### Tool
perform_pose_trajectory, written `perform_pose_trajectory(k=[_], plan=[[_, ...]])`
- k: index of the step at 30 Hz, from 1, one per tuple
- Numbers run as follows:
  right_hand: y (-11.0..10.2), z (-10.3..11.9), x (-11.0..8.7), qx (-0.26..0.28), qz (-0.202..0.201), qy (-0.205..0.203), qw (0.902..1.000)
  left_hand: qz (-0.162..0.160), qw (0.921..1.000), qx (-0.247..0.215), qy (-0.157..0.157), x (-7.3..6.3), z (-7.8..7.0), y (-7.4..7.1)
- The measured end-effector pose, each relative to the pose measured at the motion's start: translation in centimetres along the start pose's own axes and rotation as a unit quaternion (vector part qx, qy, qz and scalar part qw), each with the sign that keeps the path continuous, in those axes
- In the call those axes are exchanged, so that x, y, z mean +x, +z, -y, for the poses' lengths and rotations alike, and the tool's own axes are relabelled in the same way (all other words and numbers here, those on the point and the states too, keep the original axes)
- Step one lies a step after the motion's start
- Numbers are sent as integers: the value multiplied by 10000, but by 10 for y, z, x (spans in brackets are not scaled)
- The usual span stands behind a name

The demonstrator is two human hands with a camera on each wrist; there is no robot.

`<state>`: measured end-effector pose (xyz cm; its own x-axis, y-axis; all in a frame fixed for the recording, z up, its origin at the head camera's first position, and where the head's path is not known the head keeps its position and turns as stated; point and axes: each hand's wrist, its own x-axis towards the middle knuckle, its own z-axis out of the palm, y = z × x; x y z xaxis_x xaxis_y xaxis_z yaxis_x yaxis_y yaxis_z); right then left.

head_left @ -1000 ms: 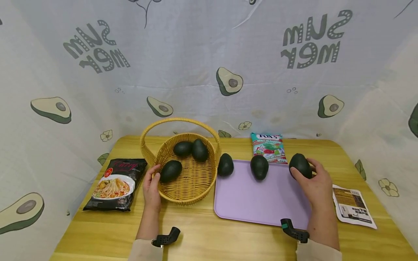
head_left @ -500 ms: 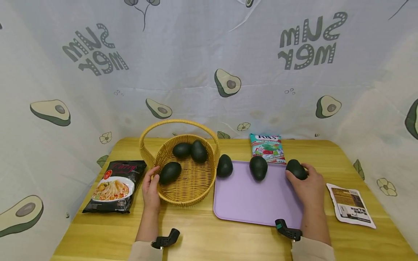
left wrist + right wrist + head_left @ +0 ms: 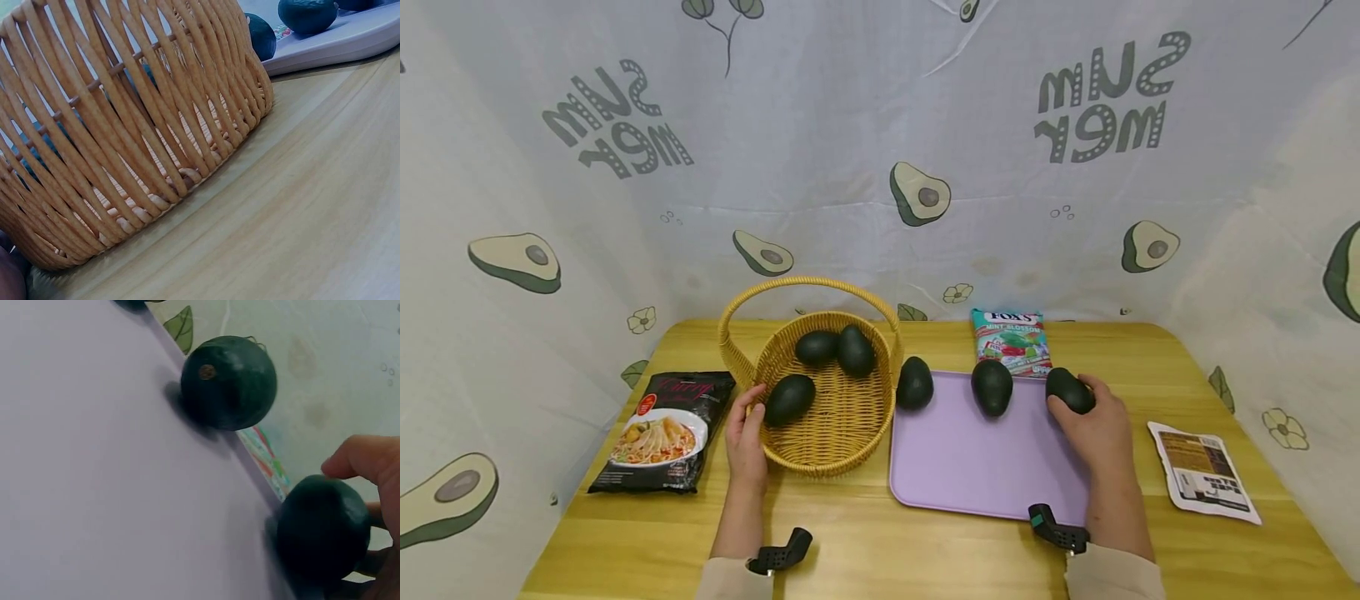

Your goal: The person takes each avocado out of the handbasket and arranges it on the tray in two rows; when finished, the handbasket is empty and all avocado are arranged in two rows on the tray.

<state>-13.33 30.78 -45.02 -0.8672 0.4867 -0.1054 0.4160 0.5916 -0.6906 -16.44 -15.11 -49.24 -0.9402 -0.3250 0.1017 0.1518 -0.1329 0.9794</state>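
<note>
My right hand (image 3: 1097, 425) holds a dark green avocado (image 3: 1069, 390) at the back right corner of the lilac tray (image 3: 985, 467). In the right wrist view, that avocado (image 3: 322, 528) is close over the tray's edge. Two more avocados lie along the tray's back side, one in the middle (image 3: 992, 388) and one at the left corner (image 3: 915, 383). My left hand (image 3: 747, 442) holds the left side of the yellow wicker basket (image 3: 850, 421), fingertips at its rim. Inside sit three avocados: one by that hand (image 3: 789, 400), two at the back (image 3: 817, 347) (image 3: 855, 352).
A black curry noodle packet (image 3: 662, 433) lies left of the basket. Behind the tray is a Fox's candy bag (image 3: 1011, 342). A white-edged pouch (image 3: 1204, 471) rests on the wooden table (image 3: 865, 542) at the right. The basket's tall handle (image 3: 808, 282) arches above it. A printed curtain (image 3: 820, 125) hangs behind.
My right hand has moved left and a little lower with its avocado, which has tilted over at the tray's back right corner. The left hand stays at the basket. The head view has shifted slightly.
</note>
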Motion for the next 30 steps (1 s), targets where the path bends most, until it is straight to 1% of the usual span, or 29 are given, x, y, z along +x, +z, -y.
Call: perform_pose_trajectory(k=[3,5,7,12,14,18,30], plan=[[-5,0,0,-86,318,-103,9994,5,10000,30,-21,0,-1,0],[-7,0,0,-149,421,-140,9989,17,10000,50,-48,0,-2,0],[-7,1,0,-193,392,-153,9989,20,9999,69,-74,0,-2,0],[-3,2,0,-224,92,-89,9997,16,9999,111,-104,1,-2,0],[-2,1,0,-218,37,-56,9997,21,9999,111,-106,1,-2,0],[-2,0,0,-177,50,0,9998,31,9999,110,-108,1,-2,0],[-4,-2,0,-103,119,-56,9999,52,9999,108,-74,0,0,-1]])
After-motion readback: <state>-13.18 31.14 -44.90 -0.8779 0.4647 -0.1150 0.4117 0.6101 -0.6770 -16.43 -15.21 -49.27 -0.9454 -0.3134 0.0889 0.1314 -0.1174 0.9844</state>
